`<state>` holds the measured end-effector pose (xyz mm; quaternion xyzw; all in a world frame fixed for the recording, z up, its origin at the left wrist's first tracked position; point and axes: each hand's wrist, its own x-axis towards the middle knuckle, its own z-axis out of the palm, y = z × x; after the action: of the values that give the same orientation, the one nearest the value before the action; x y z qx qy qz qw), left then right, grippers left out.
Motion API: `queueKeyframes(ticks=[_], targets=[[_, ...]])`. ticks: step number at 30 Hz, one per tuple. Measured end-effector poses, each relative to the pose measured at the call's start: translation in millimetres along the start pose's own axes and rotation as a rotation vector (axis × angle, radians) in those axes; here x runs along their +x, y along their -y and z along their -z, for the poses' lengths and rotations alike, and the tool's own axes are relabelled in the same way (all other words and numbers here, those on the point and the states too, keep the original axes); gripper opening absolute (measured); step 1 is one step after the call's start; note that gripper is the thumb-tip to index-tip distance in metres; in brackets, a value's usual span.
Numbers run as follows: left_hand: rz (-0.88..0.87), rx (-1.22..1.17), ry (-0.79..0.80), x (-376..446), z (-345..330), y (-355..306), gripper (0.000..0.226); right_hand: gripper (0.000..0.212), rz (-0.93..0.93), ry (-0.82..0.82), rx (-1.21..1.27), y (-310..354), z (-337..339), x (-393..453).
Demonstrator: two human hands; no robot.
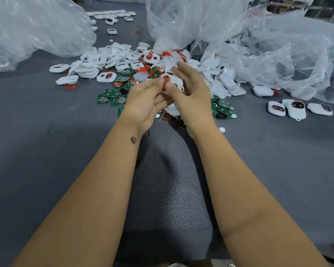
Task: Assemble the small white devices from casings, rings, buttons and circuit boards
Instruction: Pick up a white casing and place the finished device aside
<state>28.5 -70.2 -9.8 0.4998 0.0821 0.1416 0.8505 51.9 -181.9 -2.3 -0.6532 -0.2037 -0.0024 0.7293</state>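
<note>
Both hands meet above the grey textured counter (pixel 66 151). Left hand (pixel 145 102) and right hand (pixel 191 97) together pinch a small white plastic casing (pixel 176 83) with a red rubber ring (pixel 166 79) at the thumb tips. Green circuit boards (pixel 110 93) lie just left of the left hand; loose white casings (pixel 93 64) sit beyond it. Three assembled white devices (pixel 297 108) lie right of the right hand, clear plastic bags (pixel 278 45) beyond.

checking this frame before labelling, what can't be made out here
- Head view: the white casing is mostly hidden by the left hand and right hand.
- The red ring shows only partly between fingertips; whether it is seated is unclear.
- Contents of the plastic bags blur behind film.
- The far row of casings is too small.
</note>
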Motion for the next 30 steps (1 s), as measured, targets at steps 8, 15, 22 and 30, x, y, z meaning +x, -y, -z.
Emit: queueKeyframes(ticks=[8, 15, 22, 30], targets=[[-0.031, 0.057, 0.129, -4, 2, -1, 0.02, 0.022, -0.221, 0.058, 0.317, 4, 7, 4], [-0.038, 0.081, 0.165, -5, 2, -1, 0.017, 0.022, -0.203, -0.01, 0.3, 4, 7, 5], [-0.078, 0.146, 0.176, -5, 0, 2, 0.017, 0.022, 0.104, -0.144, -0.141, 2, 5, 2], [-0.043, 0.139, 0.049, -4, -2, 3, 0.018, 0.009, 0.375, -0.235, -0.531, -9, 5, 3]])
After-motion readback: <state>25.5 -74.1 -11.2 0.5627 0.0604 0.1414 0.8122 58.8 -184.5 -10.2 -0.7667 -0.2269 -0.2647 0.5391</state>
